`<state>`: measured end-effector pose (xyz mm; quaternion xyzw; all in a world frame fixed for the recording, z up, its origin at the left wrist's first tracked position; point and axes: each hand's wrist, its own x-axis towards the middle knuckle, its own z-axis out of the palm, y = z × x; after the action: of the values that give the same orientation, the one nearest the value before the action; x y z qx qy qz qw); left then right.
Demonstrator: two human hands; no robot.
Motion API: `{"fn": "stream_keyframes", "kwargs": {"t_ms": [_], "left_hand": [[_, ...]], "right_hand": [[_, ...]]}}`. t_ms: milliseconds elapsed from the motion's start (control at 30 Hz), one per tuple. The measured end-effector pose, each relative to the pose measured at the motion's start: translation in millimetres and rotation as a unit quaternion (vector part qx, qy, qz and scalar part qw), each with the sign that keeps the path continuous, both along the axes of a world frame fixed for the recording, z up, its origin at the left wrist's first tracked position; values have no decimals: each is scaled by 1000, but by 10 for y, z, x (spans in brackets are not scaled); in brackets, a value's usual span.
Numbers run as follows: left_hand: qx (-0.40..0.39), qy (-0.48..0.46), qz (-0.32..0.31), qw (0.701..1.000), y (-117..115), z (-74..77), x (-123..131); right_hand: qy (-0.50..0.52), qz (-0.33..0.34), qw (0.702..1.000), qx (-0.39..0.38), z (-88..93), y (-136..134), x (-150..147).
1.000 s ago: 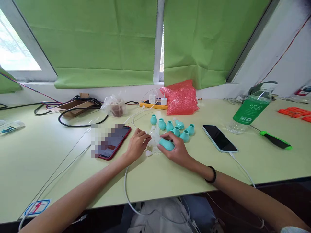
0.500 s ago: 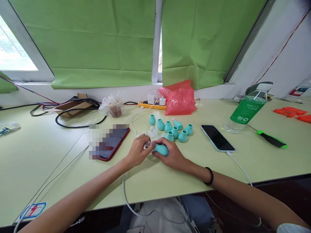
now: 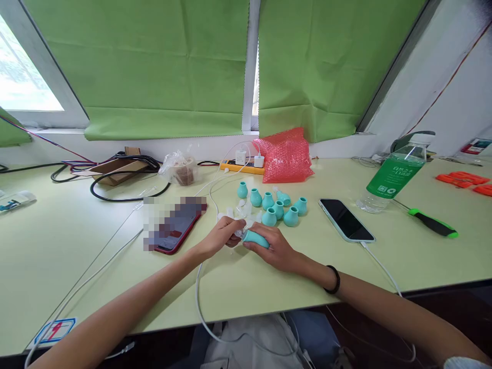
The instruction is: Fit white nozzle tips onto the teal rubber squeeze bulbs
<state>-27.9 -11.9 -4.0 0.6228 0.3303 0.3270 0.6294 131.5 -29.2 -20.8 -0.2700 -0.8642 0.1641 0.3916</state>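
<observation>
In my right hand (image 3: 279,248) is a teal rubber bulb (image 3: 255,238), lying on its side with its neck to the left. My left hand (image 3: 221,238) pinches a small clear plastic piece (image 3: 239,233) right at the bulb's neck; the fingers partly hide where the two meet. Just beyond my hands stand several more teal bulbs (image 3: 291,217), most with their openings up. One teal bulb (image 3: 283,198) lies tilted behind them with a clear tip at its neck. Loose clear plastic pieces (image 3: 243,207) lie left of the group.
A red-cased phone (image 3: 179,228) lies left, a charging phone (image 3: 346,220) right. A water bottle (image 3: 395,174) and screwdriver (image 3: 432,222) are farther right. Behind are a pink bubble-wrap bag (image 3: 288,159), power strip (image 3: 230,166) and tape roll (image 3: 183,171). A white cable (image 3: 198,292) crosses the front edge.
My left hand has turned, its fingers now curled over the clear piece at the bulb's neck. The bulb has tilted slightly in my right hand. The view has shifted a little.
</observation>
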Motion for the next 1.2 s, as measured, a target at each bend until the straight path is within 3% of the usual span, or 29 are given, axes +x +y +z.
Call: {"fn": "stream_keyframes", "kwargs": {"t_ms": [267,433,500,567,600,667,767,833,967,1200], "left_hand": [[-80,-58,3,995,-21,-3,23],[-121,-75,-7,990,18,13,2],[-77,-82,36,993,57,20,-24],[46,-37,129,990,93,19,-50],[125,12,181,975,107,13,-62],[289,146,248,913,126,-15,-84],[459,317,220,800,144,-101,-111],[501,376,172,760,159,-174,-124],[517,425,119,734,181,-259,-131],[516,455,52,724,81,-186,-100]], "right_hand": [[8,3,1000,-8,-13,3,2],[10,26,999,37,14,-23,2],[26,34,997,58,33,-42,12],[58,8,997,59,50,-57,27],[76,-15,996,51,57,-61,35],[113,-58,991,29,68,-58,46],[165,-104,981,14,82,-20,55],[187,-131,973,23,96,23,65],[208,-178,961,38,176,124,121],[172,-259,948,63,528,454,433]]}}
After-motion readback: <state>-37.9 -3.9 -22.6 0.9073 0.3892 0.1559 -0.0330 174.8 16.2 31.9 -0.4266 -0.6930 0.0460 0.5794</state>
